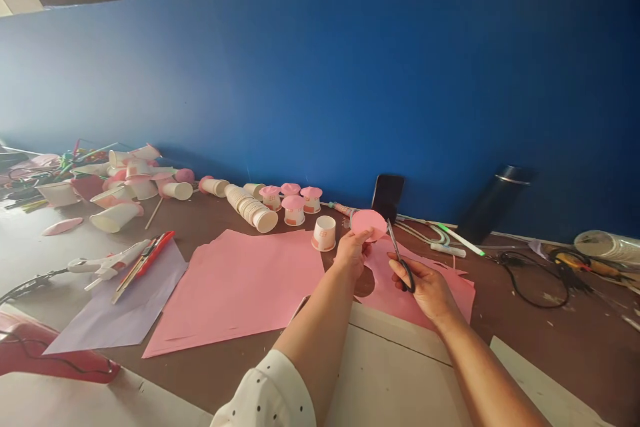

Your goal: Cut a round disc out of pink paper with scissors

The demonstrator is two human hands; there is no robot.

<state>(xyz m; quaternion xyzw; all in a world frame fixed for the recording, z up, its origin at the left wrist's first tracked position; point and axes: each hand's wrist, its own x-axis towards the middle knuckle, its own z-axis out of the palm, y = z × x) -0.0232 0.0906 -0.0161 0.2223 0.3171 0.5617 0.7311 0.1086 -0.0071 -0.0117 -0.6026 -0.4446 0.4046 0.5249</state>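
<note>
The step in hand looked like scissor work on the pink disc (369, 225). The left hand (351, 252) held it up by its near edge, fingers pinched with the thumb laid on top. The right hand (427, 285) had its fingers closed around the handles of the scissors (393, 240), whose blades stood at the disc's right edge. How far the blades were parted could not be told, nor whether they had bitten into the paper.

The disc was above the worktop (590, 347), near a pink sheet (461, 293) with a rounded gap in its edge. Just left of the left hand stood a cup (325, 233) with no top, rim up and marked with a small window. Beyond it were four topped cups (294, 211), each bearing a pink cap, and a cup stack (249, 205) lay on its side.

As a judgement, the next move called for a firm pinch on the disc, the blades lined up with the intended cut, and the left fingertips well clear of them.
</note>
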